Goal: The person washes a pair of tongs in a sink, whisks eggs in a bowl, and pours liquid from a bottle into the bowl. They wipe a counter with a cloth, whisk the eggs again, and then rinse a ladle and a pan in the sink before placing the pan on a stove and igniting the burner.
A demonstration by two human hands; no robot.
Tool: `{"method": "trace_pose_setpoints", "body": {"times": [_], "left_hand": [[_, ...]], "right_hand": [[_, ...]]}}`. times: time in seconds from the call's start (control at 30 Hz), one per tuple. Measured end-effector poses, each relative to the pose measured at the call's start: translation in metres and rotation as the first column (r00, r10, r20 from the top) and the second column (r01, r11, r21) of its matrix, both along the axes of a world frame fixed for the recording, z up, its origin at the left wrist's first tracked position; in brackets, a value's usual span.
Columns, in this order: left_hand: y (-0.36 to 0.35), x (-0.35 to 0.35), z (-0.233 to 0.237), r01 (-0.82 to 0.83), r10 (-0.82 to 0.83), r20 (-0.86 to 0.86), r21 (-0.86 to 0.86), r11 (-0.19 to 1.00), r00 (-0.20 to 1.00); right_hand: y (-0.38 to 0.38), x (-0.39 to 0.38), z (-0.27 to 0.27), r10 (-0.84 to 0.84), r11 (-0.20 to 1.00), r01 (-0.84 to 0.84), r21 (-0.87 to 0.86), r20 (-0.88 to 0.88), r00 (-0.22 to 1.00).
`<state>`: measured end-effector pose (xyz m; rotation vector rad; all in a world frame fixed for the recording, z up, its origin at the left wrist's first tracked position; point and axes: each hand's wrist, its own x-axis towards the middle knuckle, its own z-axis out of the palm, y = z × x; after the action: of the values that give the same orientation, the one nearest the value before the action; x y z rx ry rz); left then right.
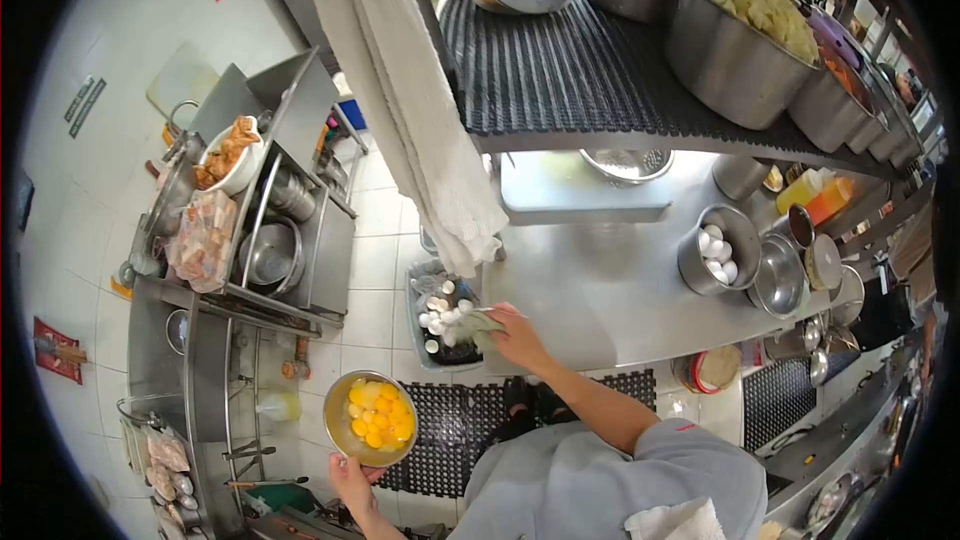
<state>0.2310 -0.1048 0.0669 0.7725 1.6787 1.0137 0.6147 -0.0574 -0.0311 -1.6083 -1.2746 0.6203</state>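
**Head cam: bowl of yolks in one hand, something pale green in the other**

Head view, looking straight down in a restaurant kitchen. Lower left of the frame: the left hand (350, 485) grips the rim of a steel bowl of egg yolks (372, 418) from underneath, fingers clamped on it, out over the tiled floor. Near the middle, the right hand (518, 338) is closed around a pale greenish wad (480, 324); can't tell if it's a rag or something else. It sits right at the edge of the steel counter (600, 290), just above a crate of eggshells (443, 320) on the floor. Further right on the counter is a metal pot of white eggs (718, 250). A white cloth (400, 100) hangs from the shelf in the upper middle, and a black rubber floor mat (470, 425) lies bottom centre.
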Motion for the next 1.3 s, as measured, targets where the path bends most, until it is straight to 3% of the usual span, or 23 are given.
{"method": "trace_pose_setpoints", "body": {"times": [0.03,0.1,0.17,0.2,0.27,0.3,0.33,0.37,0.43,0.5,0.7,0.8,0.87,0.9,0.93,1.0,1.07,1.13,1.2,1.27,1.3], "left_hand": [[0.001,0.0,-0.004,-0.003,0.003,0.026,0.011,1.0,1.0],[0.002,0.0,-0.009,-0.013,0.01,0.081,0.036,0.999,0.997],[0.001,0.008,-0.002,-0.015,0.01,0.112,0.049,0.999,0.994],[0.003,0.013,0.001,-0.018,0.01,0.13,0.06,0.998,0.991],[0.003,0.018,0.006,-0.007,-0.003,0.157,0.061,0.998,0.988],[0.003,0.023,0.007,0.001,-0.012,0.172,0.06,0.998,0.985],[0.0,0.025,0.009,0.007,-0.016,0.164,0.058,0.998,0.986],[0.0,0.029,0.009,0.013,-0.022,0.153,0.06,0.998,0.988],[0.0,0.033,0.006,0.005,-0.014,0.127,0.071,0.997,0.992],[-0.005,0.038,0.006,0.009,-0.017,0.108,0.079,0.997,0.994],[-0.024,0.062,0.017,-0.006,-0.009,0.142,0.102,0.995,0.99],[-0.028,0.069,0.017,0.018,-0.03,0.113,0.101,0.995,0.993],[-0.032,0.064,0.002,0.046,-0.056,0.108,0.095,0.994,0.993],[-0.03,0.066,0.005,0.039,-0.052,0.123,0.106,0.994,0.991],[-0.029,0.062,-0.005,0.04,-0.058,0.124,0.142,0.989,0.991],[-0.027,0.061,-0.004,0.036,-0.051,0.174,0.091,0.995,0.983],[-0.019,0.061,0.0,0.044,-0.054,0.198,0.053,0.998,0.979],[-0.008,0.062,-0.004,0.088,-0.091,0.177,0.026,0.996,0.98],[0.006,0.063,-0.005,0.117,-0.119,0.197,0.021,0.993,0.973],[0.021,0.06,-0.014,0.155,-0.155,0.209,0.019,0.988,0.965],[0.03,0.054,-0.024,0.173,-0.172,0.211,0.016,0.985,0.962]], "right_hand": [[-0.003,0.006,0.008,-0.003,0.999,0.011,0.05,-0.174,0.985],[-0.009,0.045,0.037,-0.143,0.968,0.154,0.2,-0.066,0.987],[-0.001,0.104,0.072,0.008,0.994,-0.032,0.107,0.211,0.977],[0.009,0.126,0.093,-0.071,0.991,0.011,0.132,0.459,0.885],[0.054,0.154,0.128,-0.156,0.987,0.11,0.121,0.509,0.847],[0.09,0.167,0.151,-0.163,0.987,0.152,0.061,0.333,0.929],[0.119,0.167,0.194,-0.101,0.981,0.143,-0.13,0.286,0.953],[0.175,0.184,0.161,-0.295,0.946,0.134,0.297,0.609,0.736],[0.222,0.192,0.179,-0.187,0.976,0.213,0.045,0.668,0.72],[0.237,0.204,0.18,-0.118,0.963,0.253,-0.092,0.7,0.704],[0.206,0.237,0.185,-0.042,0.961,0.23,-0.155,0.738,0.673],[0.152,0.251,0.186,-0.002,0.963,0.222,-0.151,0.823,0.568],[0.105,0.264,0.176,0.082,0.976,0.073,-0.204,0.661,0.746],[0.081,0.272,0.14,0.136,0.976,-0.173,-0.134,-0.251,0.958],[0.047,0.259,0.121,0.21,0.943,-0.306,-0.129,-0.481,0.851],[-0.021,0.231,0.085,0.186,0.854,-0.507,-0.116,-0.842,0.506],[-0.072,0.19,0.053,0.297,0.874,-0.481,-0.068,-0.709,0.64],[-0.083,0.134,0.094,0.382,0.861,-0.49,-0.138,-0.461,0.801],[-0.075,0.078,0.134,0.449,0.873,-0.468,-0.137,-0.148,0.881],[-0.038,0.034,0.15,0.456,0.88,-0.474,-0.019,0.312,0.834],[-0.016,0.017,0.148,0.389,0.861,-0.506,0.055,0.57,0.724]]}}
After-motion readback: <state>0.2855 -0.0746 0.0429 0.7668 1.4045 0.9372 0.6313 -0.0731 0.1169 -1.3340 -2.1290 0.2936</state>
